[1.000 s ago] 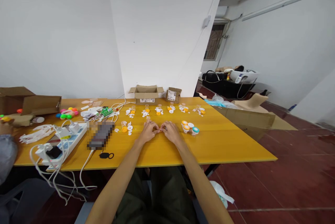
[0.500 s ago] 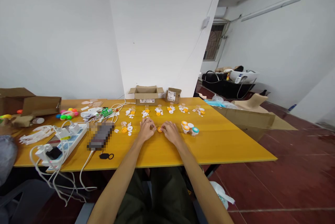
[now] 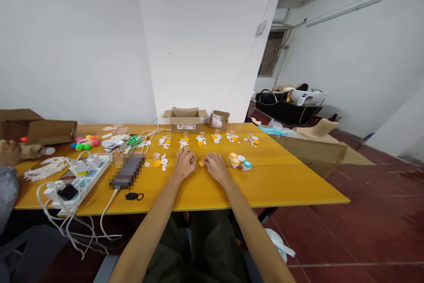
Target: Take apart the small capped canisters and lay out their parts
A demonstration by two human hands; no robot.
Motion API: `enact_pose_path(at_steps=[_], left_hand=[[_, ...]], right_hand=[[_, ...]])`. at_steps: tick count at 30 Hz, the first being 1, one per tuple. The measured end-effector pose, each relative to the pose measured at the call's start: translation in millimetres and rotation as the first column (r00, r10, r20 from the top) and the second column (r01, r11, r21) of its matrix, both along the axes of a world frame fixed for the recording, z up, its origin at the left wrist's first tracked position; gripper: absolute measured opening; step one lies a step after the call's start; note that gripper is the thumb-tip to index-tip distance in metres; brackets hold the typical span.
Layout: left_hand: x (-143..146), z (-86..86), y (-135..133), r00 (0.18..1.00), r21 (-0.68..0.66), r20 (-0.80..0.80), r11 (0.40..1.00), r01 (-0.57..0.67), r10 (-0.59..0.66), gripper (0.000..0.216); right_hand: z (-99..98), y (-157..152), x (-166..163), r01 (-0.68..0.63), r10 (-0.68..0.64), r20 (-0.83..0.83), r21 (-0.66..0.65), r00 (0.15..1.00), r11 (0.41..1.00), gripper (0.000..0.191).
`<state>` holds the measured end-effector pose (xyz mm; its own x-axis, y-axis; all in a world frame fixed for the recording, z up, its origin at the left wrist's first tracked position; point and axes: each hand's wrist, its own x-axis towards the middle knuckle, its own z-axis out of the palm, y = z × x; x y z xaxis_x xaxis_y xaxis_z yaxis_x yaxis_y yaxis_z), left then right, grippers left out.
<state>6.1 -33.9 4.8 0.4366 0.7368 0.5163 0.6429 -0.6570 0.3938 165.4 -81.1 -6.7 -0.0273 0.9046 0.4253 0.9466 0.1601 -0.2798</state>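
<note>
My right hand (image 3: pixel 216 166) rests on the table with its fingertips pinching the edge of a small round orange lid (image 3: pixel 201 164). Just left of the lid is my left hand (image 3: pixel 184 164), its fingers curled inward; whatever they hold is hidden or too small to make out. Beyond both hands lie small groups of parts, among them white discs (image 3: pixel 183 143), an orange ring (image 3: pixel 200 143) and clear cups (image 3: pixel 185 135). Left of my left hand is another group with an orange ring (image 3: pixel 157 164) and a white disc (image 3: pixel 164 161). Several lidded clear cups (image 3: pixel 246 165) stand together right of my right hand.
Two cardboard boxes (image 3: pixel 186 124) stand against the wall. Left are a phone (image 3: pixel 129 171), a white power strip (image 3: pixel 86 181) with tangled cables, coloured balls (image 3: pixel 85 143) and a black ring-shaped item (image 3: pixel 134 196). A co-worker's hand (image 3: pixel 9 152) shows at the left edge.
My left hand has shifted slightly away from the orange lid, its fingers curling in more. My right hand stays at the lid. A co-worker's hand has come into view at far left.
</note>
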Motion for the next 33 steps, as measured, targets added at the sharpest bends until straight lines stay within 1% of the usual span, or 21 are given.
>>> enact_pose_path(at_steps=[4,6,9,13,18,24,28,33], left_hand=[[2.1,0.9,-3.9,0.991,-0.034,-0.009,0.991,0.130,-0.130,0.008],[2.5,0.2,-5.0,0.982,-0.054,-0.036,0.982,0.182,-0.184,0.009],[2.2,-0.2,-5.9,0.969,-0.076,-0.076,0.970,0.230,-0.236,0.009],[1.7,1.9,-6.9,0.956,-0.101,-0.084,0.956,0.274,-0.282,0.010],[2.4,3.1,-6.6,0.955,-0.124,-0.074,0.953,0.277,-0.288,0.010],[2.7,0.7,-6.9,0.968,-0.089,-0.029,0.965,0.248,-0.251,0.006],[2.7,0.1,-7.4,0.969,-0.076,-0.053,0.969,0.237,-0.241,0.005],[2.8,-0.6,-6.1,0.968,-0.062,-0.049,0.968,0.241,-0.245,0.005]], right_hand=[[1.7,-1.1,-0.9,0.003,-0.003,-0.003,-0.012,1.000,1.000,0.017],[2.6,-1.6,-1.5,0.007,-0.008,-0.005,-0.025,1.000,1.000,0.017],[2.7,-1.5,-1.7,0.010,-0.011,-0.009,-0.034,1.000,0.999,0.017],[1.4,-0.8,-0.9,-0.002,0.001,-0.007,-0.010,1.000,1.000,0.016],[2.2,-1.5,-0.9,-0.002,0.002,0.023,-0.006,1.000,1.000,0.015],[1.2,-2.7,-3.3,-0.029,0.026,0.090,0.038,0.996,0.999,0.020],[1.5,-3.4,-4.1,-0.020,0.018,0.068,0.021,0.998,1.000,0.019],[2.8,-4.6,-1.8,-0.041,0.041,-0.014,0.014,0.999,0.999,0.016]])
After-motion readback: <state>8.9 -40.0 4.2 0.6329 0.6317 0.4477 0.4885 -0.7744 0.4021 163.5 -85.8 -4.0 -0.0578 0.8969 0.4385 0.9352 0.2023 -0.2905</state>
